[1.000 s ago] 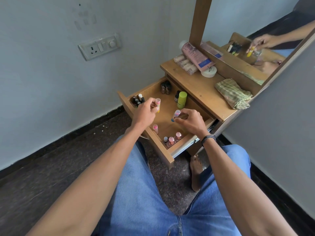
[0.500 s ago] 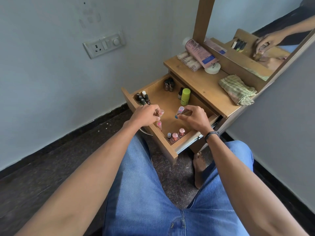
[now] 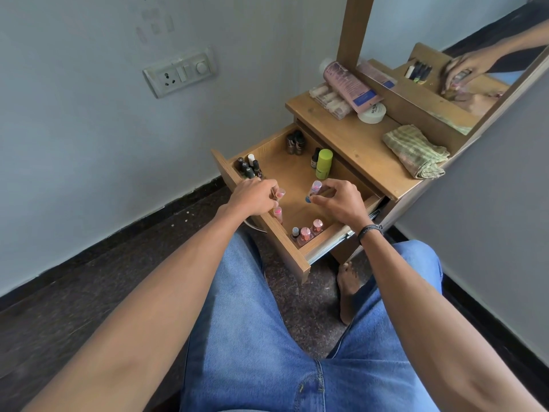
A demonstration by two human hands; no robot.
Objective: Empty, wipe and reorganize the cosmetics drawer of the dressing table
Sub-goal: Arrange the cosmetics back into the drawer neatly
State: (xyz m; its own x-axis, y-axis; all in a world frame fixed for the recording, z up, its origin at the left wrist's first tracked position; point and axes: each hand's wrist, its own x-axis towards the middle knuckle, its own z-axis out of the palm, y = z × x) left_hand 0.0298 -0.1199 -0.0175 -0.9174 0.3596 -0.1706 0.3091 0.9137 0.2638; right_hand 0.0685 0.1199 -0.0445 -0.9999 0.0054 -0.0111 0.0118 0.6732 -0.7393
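The wooden drawer (image 3: 300,185) of the dressing table stands pulled open. My left hand (image 3: 255,197) holds a small pink-capped tube (image 3: 280,193) low against the drawer's front wall, just above another pink-capped tube (image 3: 278,214) standing there. My right hand (image 3: 338,200) pinches a pink-capped tube with a blue base (image 3: 313,190) over the drawer's middle. Dark nail polish bottles (image 3: 249,168) fill the front left corner. Two brown bottles (image 3: 294,142) stand at the back. A lime green stick (image 3: 323,164) stands beside a small dark bottle (image 3: 315,157). Three small bottles (image 3: 306,231) cluster in the near right corner.
On the dressing table top (image 3: 356,144) lie a folded green checked cloth (image 3: 416,151), a pink tube (image 3: 350,84), a clear box of small items (image 3: 328,101) and a white round jar (image 3: 372,112). A mirror (image 3: 439,49) rises behind. A bare foot (image 3: 349,289) rests below the drawer.
My left hand has lowered its pink-capped tube from above the drawer down toward the front wall. My right hand has stayed over the drawer's middle with its tube.
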